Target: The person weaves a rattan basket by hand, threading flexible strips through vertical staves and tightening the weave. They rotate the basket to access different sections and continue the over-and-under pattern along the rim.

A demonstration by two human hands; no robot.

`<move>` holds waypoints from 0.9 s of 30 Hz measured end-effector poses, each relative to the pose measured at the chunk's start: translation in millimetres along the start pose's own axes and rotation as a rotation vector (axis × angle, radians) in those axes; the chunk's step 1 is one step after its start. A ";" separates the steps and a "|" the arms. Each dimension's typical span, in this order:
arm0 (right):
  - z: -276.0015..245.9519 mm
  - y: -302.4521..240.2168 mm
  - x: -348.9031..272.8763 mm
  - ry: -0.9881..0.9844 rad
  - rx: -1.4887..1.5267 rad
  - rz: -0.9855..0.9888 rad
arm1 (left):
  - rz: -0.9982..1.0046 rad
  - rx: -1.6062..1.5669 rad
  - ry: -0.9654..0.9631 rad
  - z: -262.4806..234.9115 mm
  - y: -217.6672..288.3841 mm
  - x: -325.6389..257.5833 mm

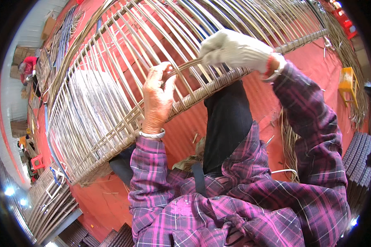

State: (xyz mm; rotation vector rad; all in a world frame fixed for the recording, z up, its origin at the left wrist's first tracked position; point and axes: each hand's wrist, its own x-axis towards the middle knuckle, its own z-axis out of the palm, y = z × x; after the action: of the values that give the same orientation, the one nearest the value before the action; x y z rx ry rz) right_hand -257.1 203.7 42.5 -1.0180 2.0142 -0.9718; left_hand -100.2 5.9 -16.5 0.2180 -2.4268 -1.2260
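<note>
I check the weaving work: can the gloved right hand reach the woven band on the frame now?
Probably yes: the right hand already rests on the woven band, with nothing between them.

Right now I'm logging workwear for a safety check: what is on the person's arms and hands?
Both arms wear purple-and-pink plaid sleeves. The left hand is bare, with a silver bangle at the wrist. The right hand wears a white knit glove with a red cuff edge.
</note>
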 end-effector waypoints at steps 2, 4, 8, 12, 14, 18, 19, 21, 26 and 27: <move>-21.2 7.5 -17.2 0.073 -0.135 -0.046 | 0.158 0.369 0.111 9.9 8.3 0.0; -31.6 14.0 -29.2 0.113 -0.208 0.064 | 0.347 0.476 0.158 16.9 20.3 3.4; -31.9 13.4 -33.5 0.179 -0.254 -0.217 | 0.504 0.363 0.056 33.4 43.6 15.4; -18.2 6.9 -33.3 0.141 -0.100 -0.158 | 0.361 0.160 -0.056 40.9 46.5 19.6; -3.3 8.7 -29.8 0.188 0.047 -0.125 | 0.356 0.122 0.007 36.9 40.9 16.0; 32.8 17.3 -4.2 0.375 -0.101 -0.140 | 0.204 0.229 0.164 15.6 29.2 3.7; 39.0 19.0 2.3 0.357 -0.265 -0.131 | 0.220 0.285 0.193 11.1 26.2 5.4; 47.8 17.7 19.3 0.361 -0.533 -0.147 | 0.123 0.332 0.131 6.5 23.8 4.3; 43.8 12.6 33.0 0.228 -0.568 -0.017 | 0.244 0.511 0.012 17.6 28.1 11.7; 41.2 13.2 32.1 0.188 -0.515 -0.005 | 0.224 0.513 -0.024 18.1 30.5 12.4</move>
State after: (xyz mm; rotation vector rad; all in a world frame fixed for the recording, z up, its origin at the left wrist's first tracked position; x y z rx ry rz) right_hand -243.5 169.0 3.6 -1.2297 2.4932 -0.5728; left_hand -117.7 33.6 1.8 0.0714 -2.6589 -0.5000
